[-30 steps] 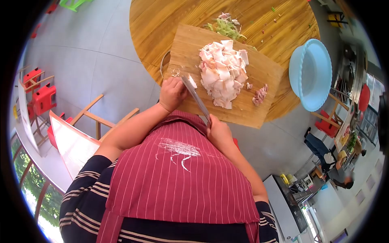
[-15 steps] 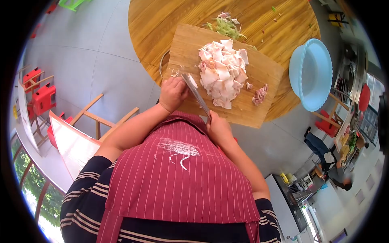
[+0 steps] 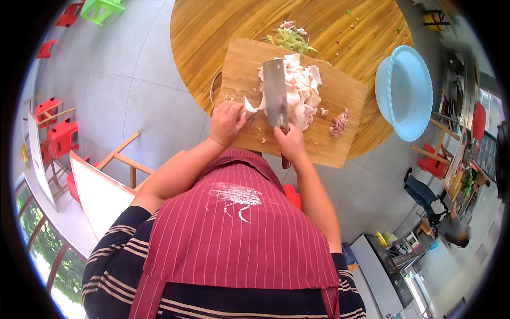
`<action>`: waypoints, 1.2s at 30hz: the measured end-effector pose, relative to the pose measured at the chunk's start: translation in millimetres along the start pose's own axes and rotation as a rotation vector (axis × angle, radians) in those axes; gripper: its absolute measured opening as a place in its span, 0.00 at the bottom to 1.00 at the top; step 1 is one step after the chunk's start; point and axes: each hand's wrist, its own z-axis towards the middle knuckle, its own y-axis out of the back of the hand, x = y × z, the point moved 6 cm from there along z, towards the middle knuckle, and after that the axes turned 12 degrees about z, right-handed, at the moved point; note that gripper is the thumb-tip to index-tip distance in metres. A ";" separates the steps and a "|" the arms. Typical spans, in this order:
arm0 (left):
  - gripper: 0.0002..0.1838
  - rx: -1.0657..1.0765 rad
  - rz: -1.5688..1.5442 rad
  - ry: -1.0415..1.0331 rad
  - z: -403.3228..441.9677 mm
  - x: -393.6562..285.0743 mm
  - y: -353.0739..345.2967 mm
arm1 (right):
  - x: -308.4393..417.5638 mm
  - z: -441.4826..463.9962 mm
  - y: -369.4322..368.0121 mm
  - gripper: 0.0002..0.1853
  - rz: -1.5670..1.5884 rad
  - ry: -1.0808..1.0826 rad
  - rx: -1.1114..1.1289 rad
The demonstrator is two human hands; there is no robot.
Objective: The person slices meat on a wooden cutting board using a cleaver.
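Your right hand (image 3: 290, 142) grips the cleaver (image 3: 275, 90) while your left hand (image 3: 227, 123) seems to pinch a pale meat slice (image 3: 248, 107).

Your cleaver (image 3: 275, 90) points its broad grey blade toward the far edge of the board (image 3: 340, 95), its brown handle crossing the near edge. Your pale meat slices (image 3: 300, 90) lie heaped mid-board, partly behind the blade; one whitish piece (image 3: 249, 107) is nearer the left edge.

I am holding my left hand (image 3: 227, 122) curled, my right hand (image 3: 291, 142) clenched, both bare forearms (image 3: 183, 170) slanting forward and inward.
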 end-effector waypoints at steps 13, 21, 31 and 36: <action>0.14 -0.007 -0.078 0.023 -1.5 3.7 -2.1 | 54.3 -65.6 10.9 0.14 -0.307 0.276 -0.107; 0.14 -0.030 -0.044 0.000 -1.3 1.5 -3.9 | 5.4 -2.3 -49.2 0.12 -0.581 0.074 0.065; 0.14 -0.068 -0.029 -0.043 -1.3 0.2 -5.3 | 43.2 -40.2 -22.3 0.12 -0.385 0.297 0.030; 0.15 0.000 -0.030 -0.037 0.6 3.3 -9.2 | 34.2 -85.4 -22.7 0.14 -0.580 0.044 0.145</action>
